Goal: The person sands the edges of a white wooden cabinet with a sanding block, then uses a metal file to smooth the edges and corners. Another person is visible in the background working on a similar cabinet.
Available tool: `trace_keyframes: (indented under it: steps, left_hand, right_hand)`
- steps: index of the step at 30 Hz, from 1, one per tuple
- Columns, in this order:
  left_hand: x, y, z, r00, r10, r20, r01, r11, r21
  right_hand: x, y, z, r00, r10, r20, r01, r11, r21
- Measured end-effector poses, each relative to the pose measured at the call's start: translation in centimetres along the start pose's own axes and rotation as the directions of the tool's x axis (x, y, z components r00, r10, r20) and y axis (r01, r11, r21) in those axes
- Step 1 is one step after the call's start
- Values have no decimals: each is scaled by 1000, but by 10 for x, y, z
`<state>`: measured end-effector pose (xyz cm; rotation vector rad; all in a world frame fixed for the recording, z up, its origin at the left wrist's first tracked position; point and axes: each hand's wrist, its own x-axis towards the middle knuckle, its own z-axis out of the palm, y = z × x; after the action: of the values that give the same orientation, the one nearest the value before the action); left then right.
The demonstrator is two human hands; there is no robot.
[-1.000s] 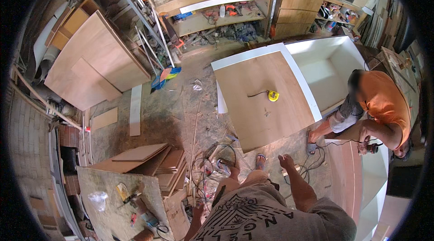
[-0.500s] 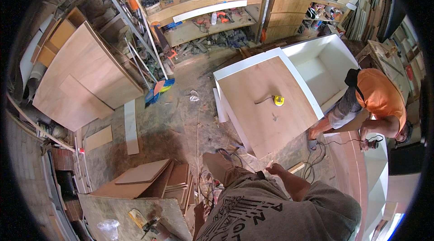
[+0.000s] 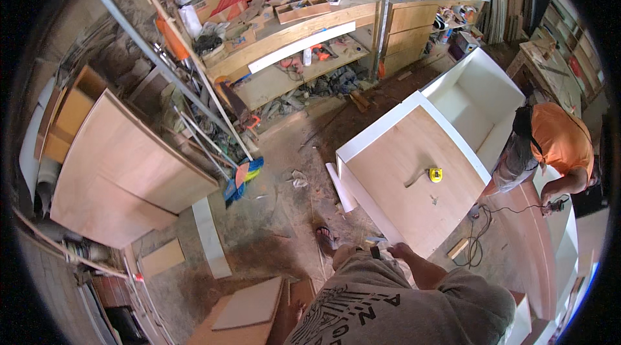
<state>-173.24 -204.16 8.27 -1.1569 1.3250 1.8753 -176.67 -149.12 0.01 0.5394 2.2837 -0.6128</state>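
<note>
Right hand (image 3: 399, 250): down at the white box (image 3: 455, 141), near corner, contact unclear, grip can't be told.
Left hand (image 3: 301, 311): low by the boards (image 3: 251, 304), mostly hidden; grip, cannot tell.
White box: right of centre, wooden panel (image 3: 402, 197) on top.
Tape measure (image 3: 435, 175): yellow, lying on that panel, apart from both hands.
Co-worker (image 3: 561, 139): bent over at right, hand on a corded tool (image 3: 554, 205).
</note>
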Motion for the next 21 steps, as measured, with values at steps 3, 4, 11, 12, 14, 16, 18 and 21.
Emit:
trace_keyframes:
  steps: [3, 4, 11, 12, 14, 16, 18, 21]
  left_hand:
    - [15, 92, -77, 1000, 19, -4, -19, 1000, -16]
    - [24, 122, -91, 1000, 12, -20, -13, 999, -32]
    - [98, 265, -55, 963, 87, -255, -18, 965, 261]
    - [110, 274, -45, 981, 50, -188, 10, 952, 307]
    - [128, 301, -40, 993, -5, -119, 52, 918, 393]
    - [165, 322, -2, 997, -80, 2, 68, 868, 492]
    - [180, 381, -19, 998, -45, -33, 56, 832, 552]
    - [235, 464, 21, 995, -81, 58, 24, 764, 645]
  right_hand:
    - [22, -141, -27, 988, -135, 79, 124, 984, 129]
    - [25, -168, -39, 991, -131, 32, 125, 981, 146]
    - [85, -247, -96, 992, 80, -94, -49, 953, 299]
    - [92, -238, -99, 991, 115, -65, -93, 955, 280]
    - [96, -257, -102, 984, 178, 0, -167, 927, 337]
    - [108, -222, -85, 947, 314, -69, -284, 917, 278]
    - [113, -276, -90, 933, 336, 129, -357, 817, 453]
    - [119, -257, -44, 846, 524, -100, -417, 767, 489]
